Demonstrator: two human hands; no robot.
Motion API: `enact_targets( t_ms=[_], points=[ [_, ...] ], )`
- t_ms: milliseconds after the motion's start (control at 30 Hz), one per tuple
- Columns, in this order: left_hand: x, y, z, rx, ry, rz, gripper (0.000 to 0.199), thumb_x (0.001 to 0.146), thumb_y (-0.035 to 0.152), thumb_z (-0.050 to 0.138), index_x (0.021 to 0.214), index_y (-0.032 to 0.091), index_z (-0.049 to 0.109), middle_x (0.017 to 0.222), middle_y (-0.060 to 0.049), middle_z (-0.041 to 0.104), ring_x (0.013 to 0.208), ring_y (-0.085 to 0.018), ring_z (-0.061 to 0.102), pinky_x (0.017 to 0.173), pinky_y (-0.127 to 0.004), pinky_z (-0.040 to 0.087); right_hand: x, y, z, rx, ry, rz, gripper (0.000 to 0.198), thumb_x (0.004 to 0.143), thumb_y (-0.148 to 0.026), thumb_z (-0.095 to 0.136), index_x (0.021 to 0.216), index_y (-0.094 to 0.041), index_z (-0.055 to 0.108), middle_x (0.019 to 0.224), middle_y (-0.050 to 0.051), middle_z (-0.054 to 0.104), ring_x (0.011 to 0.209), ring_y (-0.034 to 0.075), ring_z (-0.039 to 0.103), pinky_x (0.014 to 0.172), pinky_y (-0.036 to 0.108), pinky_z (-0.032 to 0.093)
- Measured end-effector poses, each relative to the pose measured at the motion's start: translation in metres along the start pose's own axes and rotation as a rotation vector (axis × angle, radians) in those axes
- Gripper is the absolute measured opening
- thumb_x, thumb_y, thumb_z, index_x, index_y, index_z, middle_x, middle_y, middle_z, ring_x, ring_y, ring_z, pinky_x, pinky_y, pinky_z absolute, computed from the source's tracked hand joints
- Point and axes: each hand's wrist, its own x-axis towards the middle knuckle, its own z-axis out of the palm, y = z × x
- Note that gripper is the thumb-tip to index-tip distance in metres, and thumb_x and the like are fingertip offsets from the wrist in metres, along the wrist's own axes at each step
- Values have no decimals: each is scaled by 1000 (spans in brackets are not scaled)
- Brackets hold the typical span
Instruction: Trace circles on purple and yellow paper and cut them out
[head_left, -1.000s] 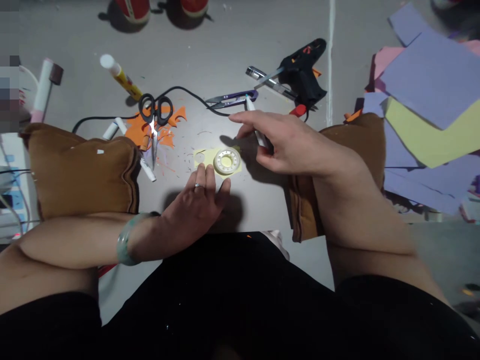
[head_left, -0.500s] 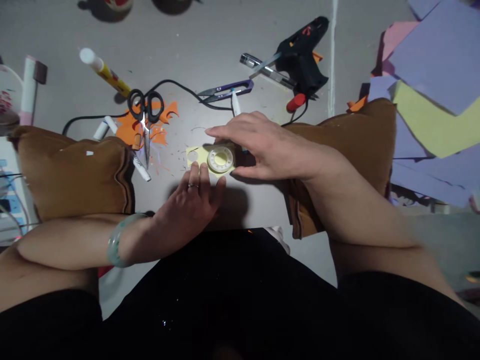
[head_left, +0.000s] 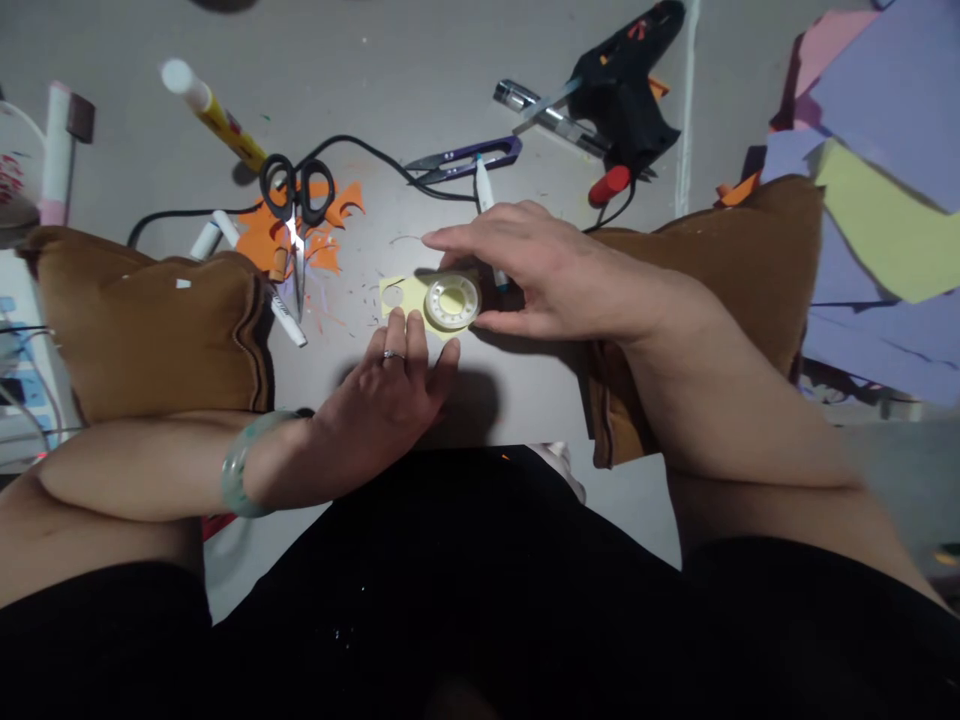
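Observation:
A small piece of yellow paper point(head_left: 414, 291) with a round hole near its left end lies on the table. On its right part rests a white ring point(head_left: 452, 301) that looks like a tape roll, with yellow showing through its middle. My left hand point(head_left: 386, 400) lies with its fingertips on the paper's lower edge, fingers extended, a finger ring on one and a pale green bangle on the wrist. Curved around the white ring's right side, my right hand point(head_left: 555, 275) has thumb and fingers apart, the thumb at the ring's edge. A white marker point(head_left: 484, 186) is partly hidden under it.
Black-handled scissors point(head_left: 298, 250) lie over orange paper scraps point(head_left: 259, 243) on the left. Purple thread snips point(head_left: 469, 158), a pen point(head_left: 551, 118) and a black glue gun point(head_left: 626, 95) lie beyond my hands. Brown cushions point(head_left: 157, 330) flank both sides; coloured paper sheets point(head_left: 892, 110) are far right.
The view has shifted slightly, so most things on the table appear higher and further right. Both hands keep nearly the same pose around the paper and the white ring.

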Motion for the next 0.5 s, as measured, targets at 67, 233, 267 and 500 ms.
enact_targets(
  t_ms=[67,233,267,500],
  points=[
    [0,1,0,-2,-5,-7,69,97,28,63,156,7,36,156,-36,45,149,-45,44,116,-60,41,1,0,1,1,-4,-8,67,91,-34,62,154,-26,43,141,10,64,129,33,55,114,57,40],
    [0,2,3,25,14,-6,70,97,29,63,157,6,34,155,-36,45,149,-45,44,116,-59,41,1,0,3,50,-22,34,62,95,-39,59,154,-29,42,138,8,66,130,32,54,120,56,37],
    [0,2,4,35,19,0,70,97,29,62,156,6,34,155,-36,46,148,-45,45,116,-59,42,1,0,3,56,-23,43,63,95,-39,59,154,-30,42,138,7,66,130,31,55,121,56,36],
    [-1,2,5,16,31,-6,69,97,29,62,156,7,35,155,-35,46,149,-45,44,116,-59,41,1,4,3,34,-2,43,67,90,-42,63,154,-37,43,135,3,69,125,31,58,121,55,38]
  ],
)
